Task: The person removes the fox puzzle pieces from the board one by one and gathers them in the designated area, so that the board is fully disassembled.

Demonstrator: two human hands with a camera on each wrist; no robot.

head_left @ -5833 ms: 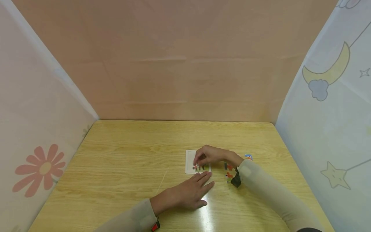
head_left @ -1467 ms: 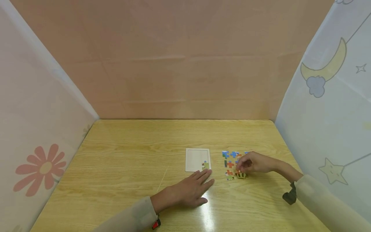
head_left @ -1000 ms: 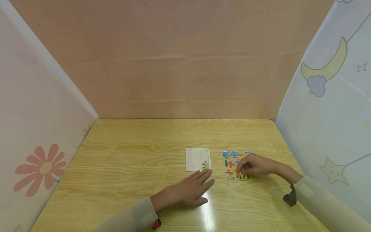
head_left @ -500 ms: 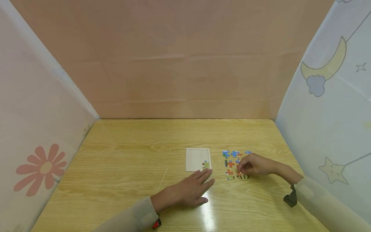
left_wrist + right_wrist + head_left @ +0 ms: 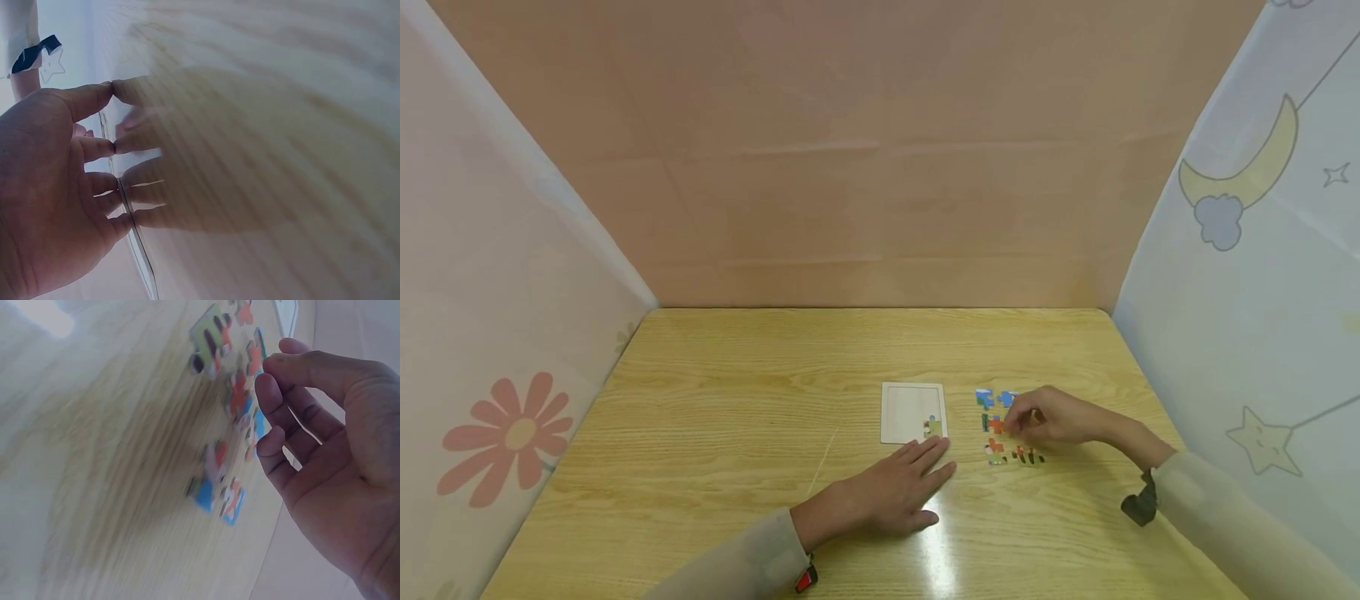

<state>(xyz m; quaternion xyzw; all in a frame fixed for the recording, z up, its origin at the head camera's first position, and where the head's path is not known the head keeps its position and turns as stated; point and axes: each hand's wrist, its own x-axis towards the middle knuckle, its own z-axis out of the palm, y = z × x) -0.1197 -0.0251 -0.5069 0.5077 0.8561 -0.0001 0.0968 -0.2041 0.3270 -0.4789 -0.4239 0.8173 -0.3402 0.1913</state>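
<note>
My left hand (image 5: 898, 492) lies palm down with fingers spread, its fingertips at the near edge of a square white puzzle tray (image 5: 902, 412). One green puzzle piece (image 5: 932, 427) sits in the tray's lower right corner. My right hand (image 5: 1052, 417) hovers over loose jigsaw pieces, covering some of them. In the right wrist view, the fingers of the right hand (image 5: 337, 431) are loosely bent, with nothing visible between thumb and fingertips. A green piece with dark stripes (image 5: 211, 337) lies on the table below, also seen in the head view as the striped piece (image 5: 1027, 456).
Several other pieces lie to the right of the tray: a blue piece (image 5: 984, 398), an orange piece (image 5: 996, 425) and an orange-and-green piece (image 5: 995, 452). The wooden table (image 5: 737, 400) ends at a tan back curtain (image 5: 880, 208), with printed curtains on both sides.
The right hand moved from the tray to the loose pieces, set the striped puzzle piece down there and let go, then shifted slightly up and left. The left hand stays in place.
</note>
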